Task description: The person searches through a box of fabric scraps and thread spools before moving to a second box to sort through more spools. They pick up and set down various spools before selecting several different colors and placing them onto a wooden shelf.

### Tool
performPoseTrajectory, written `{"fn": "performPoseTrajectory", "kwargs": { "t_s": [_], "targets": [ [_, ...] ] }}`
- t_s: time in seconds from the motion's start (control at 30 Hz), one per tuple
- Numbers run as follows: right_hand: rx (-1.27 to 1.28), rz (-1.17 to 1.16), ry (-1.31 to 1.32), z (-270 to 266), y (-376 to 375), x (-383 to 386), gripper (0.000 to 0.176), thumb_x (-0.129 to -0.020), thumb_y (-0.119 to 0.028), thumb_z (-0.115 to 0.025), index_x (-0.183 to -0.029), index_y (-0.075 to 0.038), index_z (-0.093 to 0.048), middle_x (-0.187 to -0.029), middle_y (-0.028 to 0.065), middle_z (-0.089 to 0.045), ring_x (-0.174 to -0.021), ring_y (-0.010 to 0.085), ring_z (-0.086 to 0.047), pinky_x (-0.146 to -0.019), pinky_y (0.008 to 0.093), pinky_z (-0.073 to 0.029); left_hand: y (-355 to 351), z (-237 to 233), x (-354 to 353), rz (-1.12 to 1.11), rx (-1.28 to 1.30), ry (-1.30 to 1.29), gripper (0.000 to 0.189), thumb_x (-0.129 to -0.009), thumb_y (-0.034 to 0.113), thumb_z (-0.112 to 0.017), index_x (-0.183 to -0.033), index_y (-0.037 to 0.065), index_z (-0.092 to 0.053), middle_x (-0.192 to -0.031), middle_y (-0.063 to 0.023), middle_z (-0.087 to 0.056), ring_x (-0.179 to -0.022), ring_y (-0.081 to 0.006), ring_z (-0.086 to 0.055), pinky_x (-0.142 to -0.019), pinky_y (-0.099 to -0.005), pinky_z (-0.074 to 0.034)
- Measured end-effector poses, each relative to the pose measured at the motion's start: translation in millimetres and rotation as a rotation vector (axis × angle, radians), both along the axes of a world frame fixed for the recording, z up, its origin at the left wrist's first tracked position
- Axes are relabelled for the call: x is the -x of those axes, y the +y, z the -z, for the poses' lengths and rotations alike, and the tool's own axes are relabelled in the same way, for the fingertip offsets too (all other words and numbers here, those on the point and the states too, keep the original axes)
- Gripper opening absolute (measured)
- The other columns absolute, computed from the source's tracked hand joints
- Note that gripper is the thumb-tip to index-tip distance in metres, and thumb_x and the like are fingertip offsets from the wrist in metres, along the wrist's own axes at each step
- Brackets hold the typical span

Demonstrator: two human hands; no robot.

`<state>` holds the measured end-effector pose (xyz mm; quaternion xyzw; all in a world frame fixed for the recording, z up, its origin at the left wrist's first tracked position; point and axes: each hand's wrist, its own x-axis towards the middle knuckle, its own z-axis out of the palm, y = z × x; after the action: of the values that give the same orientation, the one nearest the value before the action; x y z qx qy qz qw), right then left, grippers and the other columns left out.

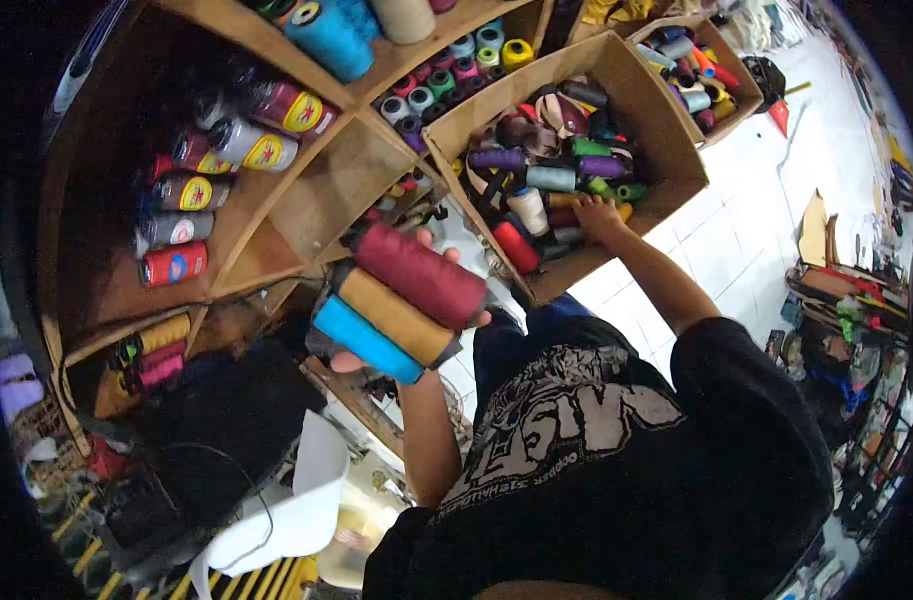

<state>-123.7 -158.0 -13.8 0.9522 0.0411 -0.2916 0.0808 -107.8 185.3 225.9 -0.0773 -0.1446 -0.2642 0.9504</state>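
My left hand is held up at centre left, gripping three thread spools stacked side by side: a maroon spool on top, a mustard-brown spool in the middle and a bright blue spool below. My right hand reaches into an open cardboard box full of mixed thread spools; its fingers rest on the spools near the box's front, by a red spool and a cream spool. Whether it grips one is hidden.
A wooden shelf at left holds labelled spools in its compartments, with large blue and beige cones above. A second cardboard box of spools sits at the top right. White floor tiles lie at right, with clutter along the far right edge.
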Motion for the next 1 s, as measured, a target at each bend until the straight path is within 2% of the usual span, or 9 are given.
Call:
{"fn": "performPoseTrajectory", "kwargs": {
  "t_s": [0.17,0.4,0.5,0.6,0.73,0.77,0.87,0.9,1.0],
  "targets": [
    [-0.006,-0.05,0.011,11.4,6.9,-4.2,0.021,-0.085,-0.015,-0.05,-0.098,-0.005,-0.064,-0.094,0.0153,-0.066,-0.085,0.0277,-0.067,-0.064,0.0405,-0.056,25.1,2.0,1.7,-0.154,-0.079,0.005,0.128,-0.047,0.053,-0.084,-0.146,0.02,-0.008,-0.152,-0.012,-0.006,-0.137,-0.0409,-0.012,-0.092,-0.079,-0.023],
    [-0.099,-0.257,-0.064,26.7,-25.1,-1.2,0.033,-0.081,-0.015,-0.056,-0.111,-0.003,-0.05,-0.081,0.0169,-0.066,-0.072,0.0294,-0.068,-0.057,0.0415,-0.055,46.1,-2.5,16.7,-0.256,-0.103,-0.004,0.129,-0.046,0.056,-0.083,-0.146,0.02,-0.011,-0.152,-0.0111,-0.005,-0.137,-0.0408,-0.01,-0.093,-0.0796,-0.019],
    [-0.136,-0.091,0.011,-7.8,-26.2,-18.5,0.04,-0.078,-0.021,-0.061,-0.111,-0.001,-0.047,-0.081,0.0199,-0.065,-0.071,0.0373,-0.066,-0.059,0.0461,-0.053,51.0,-1.8,18.7,-0.308,-0.119,-0.037,0.122,-0.053,0.052,-0.082,-0.146,0.021,-0.009,-0.152,-0.0127,-0.003,-0.137,-0.0419,-0.006,-0.091,-0.0789,-0.023],
    [-0.445,0.264,-0.269,-33.2,-33.9,-22.7,0.049,-0.075,-0.024,-0.064,-0.112,-0.001,-0.044,-0.075,0.0246,-0.062,-0.075,0.0431,-0.062,-0.062,0.0508,-0.05,52.4,4.3,18.2,-0.356,-0.112,-0.061,0.119,-0.058,0.052,-0.081,-0.146,0.021,-0.008,-0.151,-0.0137,-0.002,-0.137,-0.0422,-0.005,-0.089,-0.078,-0.027],
    [-0.446,0.53,-0.361,-62.6,-41.9,-9.2,0.054,-0.075,-0.045,-0.064,-0.097,0.003,-0.052,-0.076,0.0271,-0.062,-0.08,0.0453,-0.061,-0.072,0.05,-0.049,53.3,4.7,24.4,-0.388,-0.155,-0.012,0.118,-0.058,0.054,-0.08,-0.146,0.021,-0.009,-0.151,-0.0146,-0.004,-0.137,-0.0421,-0.007,-0.088,-0.0774,-0.029],
    [-0.418,0.697,-0.368,-75.8,-36.7,-14.3,0.061,-0.073,-0.054,-0.064,-0.097,0.002,-0.058,-0.085,0.0275,-0.063,-0.085,0.0422,-0.062,-0.076,0.0483,-0.05,54.4,6.0,24.9,-0.396,-0.159,-0.012,0.118,-0.058,0.054,-0.08,-0.146,0.021,-0.009,-0.151,-0.0148,-0.004,-0.137,-0.0423,-0.008,-0.089,-0.0773,-0.029],
    [-0.012,0.564,-0.22,-92.9,-36.3,-29.4,0.069,-0.073,-0.058,-0.063,-0.109,0.001,-0.059,-0.103,0.0274,-0.061,-0.096,0.0377,-0.062,-0.078,0.0449,-0.052,56.9,11.1,28.6,-0.406,-0.17,-0.004,0.119,-0.057,0.056,-0.079,-0.146,0.02,-0.009,-0.151,-0.0152,-0.005,-0.137,-0.0427,-0.009,-0.089,-0.0772,-0.028],
    [0.048,0.68,-0.067,-117.3,-21.9,-36.9,0.064,-0.073,-0.053,-0.066,-0.116,-0.006,-0.06,-0.121,0.0204,-0.056,-0.104,0.0348,-0.059,-0.08,0.0413,-0.053,57.0,11.8,28.1,-0.405,-0.169,-0.006,0.119,-0.057,0.056,-0.079,-0.146,0.02,-0.009,-0.151,-0.0152,-0.005,-0.137,-0.0428,-0.009,-0.09,-0.0771,-0.027],
    [0.029,0.673,-0.073,-88.8,-39.1,-41.3,0.029,-0.075,-0.026,-0.062,-0.09,-0.002,-0.069,-0.093,0.0183,-0.067,-0.092,0.0337,-0.064,-0.079,0.0409,-0.053,57.5,12.7,27.8,-0.397,-0.156,-0.019,0.119,-0.057,0.057,-0.079,-0.146,0.02,-0.008,-0.151,-0.015,-0.004,-0.137,-0.0426,-0.009,-0.091,-0.0768,-0.026]
  ]
}}
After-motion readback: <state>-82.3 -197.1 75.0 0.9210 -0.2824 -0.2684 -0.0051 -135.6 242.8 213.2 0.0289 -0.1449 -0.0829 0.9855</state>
